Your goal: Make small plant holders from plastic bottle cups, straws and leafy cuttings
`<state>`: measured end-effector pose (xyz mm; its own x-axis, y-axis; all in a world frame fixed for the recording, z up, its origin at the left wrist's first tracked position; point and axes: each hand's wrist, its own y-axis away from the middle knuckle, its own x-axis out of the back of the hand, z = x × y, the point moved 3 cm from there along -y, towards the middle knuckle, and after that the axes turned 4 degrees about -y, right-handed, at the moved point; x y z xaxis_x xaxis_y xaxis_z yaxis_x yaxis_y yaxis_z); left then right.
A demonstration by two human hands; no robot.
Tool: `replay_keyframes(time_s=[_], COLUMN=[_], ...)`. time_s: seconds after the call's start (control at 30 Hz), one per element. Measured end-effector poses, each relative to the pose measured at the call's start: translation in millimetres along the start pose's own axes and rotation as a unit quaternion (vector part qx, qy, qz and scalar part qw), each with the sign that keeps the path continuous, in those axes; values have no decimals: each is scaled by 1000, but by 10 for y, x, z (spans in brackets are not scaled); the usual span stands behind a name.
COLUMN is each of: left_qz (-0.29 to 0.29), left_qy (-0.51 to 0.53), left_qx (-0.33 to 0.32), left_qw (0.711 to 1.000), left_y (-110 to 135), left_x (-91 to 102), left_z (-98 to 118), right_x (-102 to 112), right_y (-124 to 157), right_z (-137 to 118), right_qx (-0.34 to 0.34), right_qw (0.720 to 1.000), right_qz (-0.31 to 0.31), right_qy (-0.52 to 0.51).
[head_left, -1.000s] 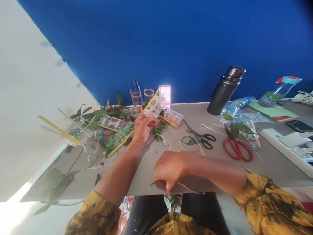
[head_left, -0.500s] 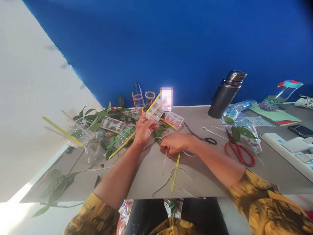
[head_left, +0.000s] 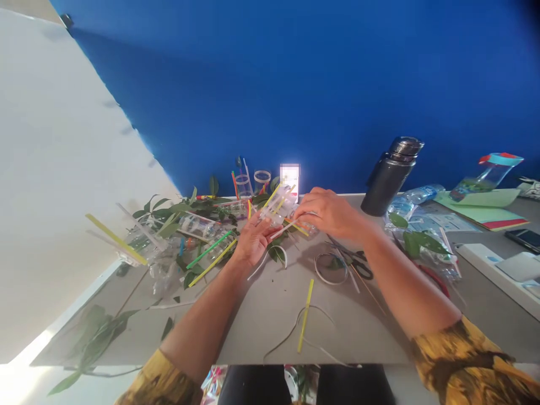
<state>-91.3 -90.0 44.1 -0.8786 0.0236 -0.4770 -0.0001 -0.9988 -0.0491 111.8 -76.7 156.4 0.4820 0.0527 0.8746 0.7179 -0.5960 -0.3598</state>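
Observation:
My left hand is closed around the lower end of a clear plastic bottle piece, which is tilted and has yellow straws along it. Pinched in the fingers of my right hand is a thin white straw, whose other end reaches the fingertips of my left hand. Beneath the hands lie green leaves and a curved white strip. A loose yellow straw rests on the table nearer to me, across a thin cord.
Leafy stems and plastic bottles with straws crowd the left. A wire coil, black scissors and red-handled scissors lie on the right. Behind them stand a dark flask and a lit phone. A power strip is far right.
My right hand has risen from the table to beside my left hand, bringing the white straw up to the bottle piece. The left hand keeps its hold. The view has tilted slightly.

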Motion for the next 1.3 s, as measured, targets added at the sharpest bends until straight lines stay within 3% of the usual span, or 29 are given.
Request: replay_keyframes(time_s=[0.17,0.57,0.8,1.07,1.2,1.3], left_qz=[-24,-61,-16,-35,-12,8], left_qy=[-11,-7,-2,-28,-55,-50], left_qx=[36,47,37,34,22,9], left_qw=[999,997,999,998,998,999], left_y=[30,75,48,83,84,73], left_x=[-19,-46,-26,-74,-67,-44], left_z=[-3,-42,-51,-17,-2,19], right_x=[145,50,25,-60,-98,-68], right_y=[40,-27,-33,-70,-72,-55], right_z=[157,86,50,96,95,100], right_qx=[15,-25,-3,-33,-44,-65], right_qw=[998,997,998,996,994,986], right_qz=[43,28,21,20,49,122], right_qy=[42,67,54,77,91,88])
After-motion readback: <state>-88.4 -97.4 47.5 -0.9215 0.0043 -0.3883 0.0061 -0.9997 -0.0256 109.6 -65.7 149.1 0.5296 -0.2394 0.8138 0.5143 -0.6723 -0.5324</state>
